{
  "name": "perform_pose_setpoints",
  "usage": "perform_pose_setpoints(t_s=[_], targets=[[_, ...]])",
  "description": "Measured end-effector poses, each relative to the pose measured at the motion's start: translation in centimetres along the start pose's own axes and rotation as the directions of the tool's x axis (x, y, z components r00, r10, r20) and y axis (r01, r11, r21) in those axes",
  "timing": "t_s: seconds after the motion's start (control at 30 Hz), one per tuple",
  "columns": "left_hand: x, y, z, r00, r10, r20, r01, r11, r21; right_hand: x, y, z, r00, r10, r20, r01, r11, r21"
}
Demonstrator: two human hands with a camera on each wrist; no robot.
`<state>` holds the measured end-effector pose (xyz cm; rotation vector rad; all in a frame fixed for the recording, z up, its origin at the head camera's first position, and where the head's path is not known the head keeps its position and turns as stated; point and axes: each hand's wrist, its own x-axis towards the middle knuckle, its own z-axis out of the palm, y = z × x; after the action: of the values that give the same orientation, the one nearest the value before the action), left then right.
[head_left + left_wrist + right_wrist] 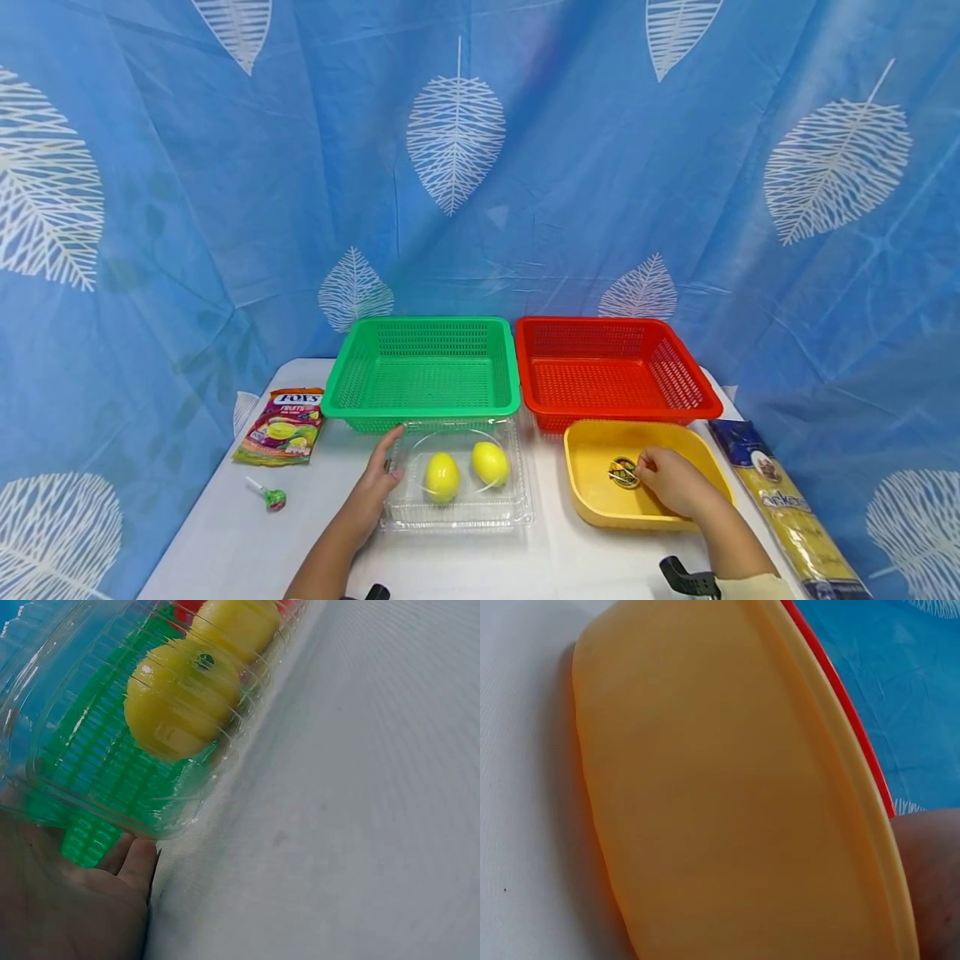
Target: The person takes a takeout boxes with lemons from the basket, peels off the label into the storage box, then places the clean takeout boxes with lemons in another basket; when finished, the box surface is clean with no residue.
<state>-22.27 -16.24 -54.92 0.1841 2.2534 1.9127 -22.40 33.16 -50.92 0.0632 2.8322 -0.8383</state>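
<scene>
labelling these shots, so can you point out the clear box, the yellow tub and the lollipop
Clear box [457, 515]: head view, on its front wall.
Yellow tub [712, 780]: right wrist view, on its outer wall.
Lollipop [275, 500]: head view, on its green candy end.

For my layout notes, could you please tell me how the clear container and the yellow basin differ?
The clear container is see-through, showing two lemons; the yellow basin is opaque. The left hand is at the container's side, the right hand over the basin. Both rest on the white table.
</scene>
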Motion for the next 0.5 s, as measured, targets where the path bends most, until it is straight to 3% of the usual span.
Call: perform_pose_setpoints(t_s=[0.23,0.5], targets=[[0.03,-0.08,-0.02,1.0,0.017,0.0,-0.017,1.0,-0.015,0.21,-0.11,0.15,1.0,-0.022,-0.016,0.021,0.999,-0.039],[0.01,-0.05,-0.06,1.0,-0.008,0.0,0.008,1.0,-0.004,0.39,-0.28,0.25,0.999,-0.033,-0.022,0.031,0.995,-0.093]])
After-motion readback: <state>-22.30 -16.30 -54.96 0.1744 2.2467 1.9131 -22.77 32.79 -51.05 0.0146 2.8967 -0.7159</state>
